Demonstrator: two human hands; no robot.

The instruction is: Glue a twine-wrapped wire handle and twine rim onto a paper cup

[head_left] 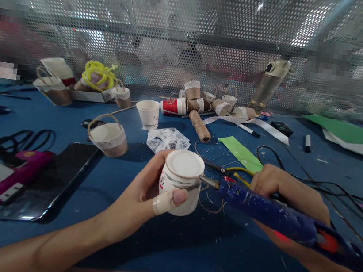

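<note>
My left hand, with a bandage-like wrap on the thumb, grips a white paper cup from its left side. The cup's closed round end faces up, and a thin dark line runs around it just below that end. In my right hand is a blue hot glue gun. Its metal nozzle meets the right side of the cup, near the upper edge; whether it touches I cannot tell. Behind the glue gun lie scissors with yellow handles, partly hidden. Loose twine curls on the blue table beside the cup.
A twine-wrapped cup basket, a white cup, crumpled plastic and a twine roll stand beyond. Left lie a phone and a magenta device. Black cables run at right. A perforated metal screen closes the back.
</note>
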